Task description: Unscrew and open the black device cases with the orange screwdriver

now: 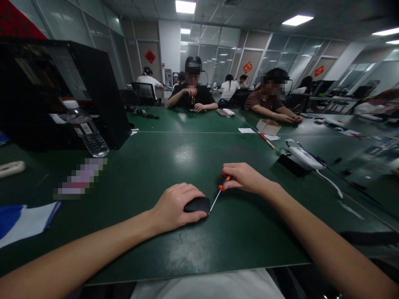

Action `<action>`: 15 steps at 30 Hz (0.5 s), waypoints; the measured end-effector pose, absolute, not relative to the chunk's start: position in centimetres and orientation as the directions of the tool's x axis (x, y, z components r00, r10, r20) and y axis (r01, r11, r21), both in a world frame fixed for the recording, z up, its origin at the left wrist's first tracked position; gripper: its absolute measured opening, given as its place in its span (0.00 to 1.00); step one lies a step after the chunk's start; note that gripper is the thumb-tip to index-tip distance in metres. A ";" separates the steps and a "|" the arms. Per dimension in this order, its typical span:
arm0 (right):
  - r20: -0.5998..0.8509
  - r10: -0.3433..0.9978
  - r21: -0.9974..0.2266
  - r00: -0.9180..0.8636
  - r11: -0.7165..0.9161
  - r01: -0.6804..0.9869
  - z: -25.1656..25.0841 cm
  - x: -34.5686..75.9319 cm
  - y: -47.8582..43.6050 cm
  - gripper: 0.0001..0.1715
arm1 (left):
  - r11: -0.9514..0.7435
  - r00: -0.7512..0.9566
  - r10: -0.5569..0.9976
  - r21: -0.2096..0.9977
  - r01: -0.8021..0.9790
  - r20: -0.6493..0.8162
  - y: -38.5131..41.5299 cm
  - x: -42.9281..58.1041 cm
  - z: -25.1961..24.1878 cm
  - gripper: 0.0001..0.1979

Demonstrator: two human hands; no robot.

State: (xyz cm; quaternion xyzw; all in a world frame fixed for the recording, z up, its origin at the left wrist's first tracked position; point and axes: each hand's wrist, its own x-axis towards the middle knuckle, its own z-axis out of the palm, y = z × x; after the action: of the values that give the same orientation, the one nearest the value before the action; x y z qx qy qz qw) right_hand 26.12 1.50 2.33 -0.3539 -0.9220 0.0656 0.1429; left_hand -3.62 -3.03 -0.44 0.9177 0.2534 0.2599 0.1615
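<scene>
On the green table in front of me lies a flat black object with rounded edges; I cannot make out its exact kind. My left hand is closed around it, fingers along the far side and thumb along the near side. A screwdriver with an orange and black handle and a thin metal shaft slants down from my right hand. That hand's fingers are wrapped round the handle. The screwdriver's tip meets the right edge of the black object near my left thumb.
A plastic water bottle stands beside a black cabinet-like case at the left. At the right are a white device with a cable and a small open box. Two people sit across the green table.
</scene>
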 end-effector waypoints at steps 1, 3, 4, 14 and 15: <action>0.222 0.667 -0.224 -0.712 0.745 0.628 2.2 26.1 1.6 0.42 | -0.818 0.735 0.551 0.428 0.384 0.394 -3.0 -3.6 -0.4 0.19; 0.220 0.664 -0.226 -0.714 0.747 0.625 2.0 26.2 1.8 0.43 | -0.815 0.736 0.555 0.430 0.389 0.388 -3.0 -3.6 -0.4 0.19; 0.219 0.665 -0.225 -0.714 0.747 0.626 1.9 26.2 1.8 0.43 | -0.814 0.737 0.556 0.431 0.389 0.385 -3.0 -3.6 -0.3 0.19; 0.307 0.638 -0.077 -0.706 0.756 0.650 2.4 26.5 1.6 0.41 | -0.825 0.742 0.542 0.416 0.382 0.394 -3.0 -3.7 -0.4 0.19; 0.312 0.633 -0.067 -0.708 0.758 0.648 2.4 26.5 1.5 0.41 | -0.824 0.742 0.544 0.417 0.384 0.392 -3.0 -3.6 -0.4 0.19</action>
State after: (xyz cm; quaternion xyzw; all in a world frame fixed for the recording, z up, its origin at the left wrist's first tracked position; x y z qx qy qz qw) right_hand 26.46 1.49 2.44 -0.3468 -0.9239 -0.0235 0.1598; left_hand -3.63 -3.04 -0.44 0.9201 0.2520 0.2559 0.1565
